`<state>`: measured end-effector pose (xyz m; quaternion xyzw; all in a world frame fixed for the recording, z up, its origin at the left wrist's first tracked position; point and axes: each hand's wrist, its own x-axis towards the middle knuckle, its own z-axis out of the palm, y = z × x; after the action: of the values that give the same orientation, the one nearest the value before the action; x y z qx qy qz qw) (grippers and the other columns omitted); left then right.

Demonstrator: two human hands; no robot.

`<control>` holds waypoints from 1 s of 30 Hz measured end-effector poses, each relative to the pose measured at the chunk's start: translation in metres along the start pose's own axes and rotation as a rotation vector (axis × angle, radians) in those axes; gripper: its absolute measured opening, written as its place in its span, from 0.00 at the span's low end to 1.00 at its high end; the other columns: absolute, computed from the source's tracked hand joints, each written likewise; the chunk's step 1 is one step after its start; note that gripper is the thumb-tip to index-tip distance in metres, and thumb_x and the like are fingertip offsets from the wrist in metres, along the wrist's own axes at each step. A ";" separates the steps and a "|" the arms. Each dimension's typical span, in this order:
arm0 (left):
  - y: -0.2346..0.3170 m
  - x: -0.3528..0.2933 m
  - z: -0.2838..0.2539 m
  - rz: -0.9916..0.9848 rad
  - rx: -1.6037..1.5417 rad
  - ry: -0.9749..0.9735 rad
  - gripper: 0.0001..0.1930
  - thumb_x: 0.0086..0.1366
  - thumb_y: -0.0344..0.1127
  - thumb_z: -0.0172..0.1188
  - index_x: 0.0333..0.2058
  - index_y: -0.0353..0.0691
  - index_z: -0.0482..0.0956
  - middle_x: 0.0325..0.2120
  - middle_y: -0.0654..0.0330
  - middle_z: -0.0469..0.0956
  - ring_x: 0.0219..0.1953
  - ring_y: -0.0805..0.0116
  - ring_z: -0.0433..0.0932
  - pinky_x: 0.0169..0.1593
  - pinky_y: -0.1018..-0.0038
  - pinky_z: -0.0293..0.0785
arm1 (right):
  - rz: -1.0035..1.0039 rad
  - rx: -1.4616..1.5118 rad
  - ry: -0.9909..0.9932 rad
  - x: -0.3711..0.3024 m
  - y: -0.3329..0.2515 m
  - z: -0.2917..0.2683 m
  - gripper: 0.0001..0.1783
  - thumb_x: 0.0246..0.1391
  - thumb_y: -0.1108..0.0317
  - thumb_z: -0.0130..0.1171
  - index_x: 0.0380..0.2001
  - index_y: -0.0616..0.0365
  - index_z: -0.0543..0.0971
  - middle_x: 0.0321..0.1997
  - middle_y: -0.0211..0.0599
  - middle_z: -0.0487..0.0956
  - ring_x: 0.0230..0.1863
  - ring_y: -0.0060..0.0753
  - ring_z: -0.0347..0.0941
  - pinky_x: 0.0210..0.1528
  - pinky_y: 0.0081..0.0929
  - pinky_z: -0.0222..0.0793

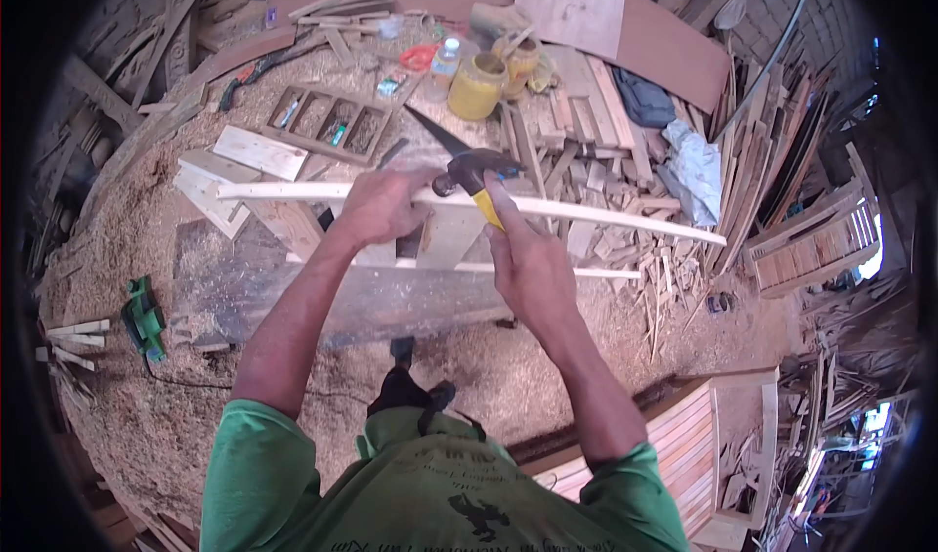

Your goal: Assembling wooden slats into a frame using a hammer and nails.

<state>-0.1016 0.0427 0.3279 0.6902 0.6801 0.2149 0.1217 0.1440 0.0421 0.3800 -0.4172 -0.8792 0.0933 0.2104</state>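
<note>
A long pale wooden strip (596, 216) runs crosswise over the workbench, bowed slightly by the lens. My left hand (383, 205) is closed around it left of its middle, fingertips near the hammer's head. In my right hand (532, 264) is a hammer (473, 173) with a dark head and a yellow section on its handle; the head lies over the strip. Beyond the head, a dark pointed blade-like piece (437, 130) sticks out toward the upper left; whether it is a separate tool I cannot tell. Any nail is too small or hidden to make out.
Behind the strip stand a divided wooden tray (327, 122), a yellow tub (477, 88) and a clear bottle (446, 59). Wood offcuts (596, 176) pile up at right. A green power tool (144, 319) lies among shavings at left. A slatted wooden piece (664, 445) is at lower right.
</note>
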 end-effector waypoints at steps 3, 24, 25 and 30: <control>0.004 -0.004 -0.006 0.010 -0.026 -0.035 0.42 0.58 0.37 0.68 0.72 0.54 0.65 0.44 0.51 0.87 0.47 0.48 0.85 0.53 0.54 0.80 | 0.068 0.221 0.077 -0.003 -0.023 -0.025 0.30 0.68 0.68 0.58 0.71 0.41 0.70 0.35 0.51 0.84 0.33 0.52 0.82 0.36 0.48 0.78; 0.000 -0.005 0.005 -0.039 0.049 -0.056 0.55 0.56 0.39 0.73 0.78 0.48 0.48 0.43 0.51 0.87 0.44 0.46 0.85 0.53 0.55 0.79 | 0.003 0.195 0.141 -0.015 0.015 0.027 0.31 0.67 0.68 0.57 0.72 0.35 0.70 0.34 0.51 0.82 0.28 0.60 0.80 0.32 0.53 0.76; 0.000 -0.004 0.007 -0.057 0.031 -0.066 0.58 0.55 0.38 0.74 0.79 0.52 0.46 0.45 0.52 0.87 0.45 0.45 0.84 0.53 0.55 0.79 | 0.015 0.259 0.207 -0.015 0.016 0.029 0.32 0.67 0.68 0.56 0.73 0.36 0.68 0.34 0.50 0.81 0.28 0.61 0.80 0.32 0.54 0.76; 0.007 -0.006 0.001 -0.051 0.081 -0.124 0.56 0.57 0.41 0.74 0.78 0.45 0.47 0.43 0.48 0.87 0.42 0.44 0.85 0.51 0.55 0.80 | 0.024 0.072 0.055 -0.018 0.017 0.025 0.30 0.65 0.65 0.63 0.70 0.44 0.71 0.33 0.48 0.83 0.24 0.53 0.81 0.27 0.48 0.75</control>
<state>-0.0950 0.0364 0.3288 0.6891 0.6967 0.1408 0.1409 0.1543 0.0388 0.3464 -0.4224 -0.8640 0.1162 0.2483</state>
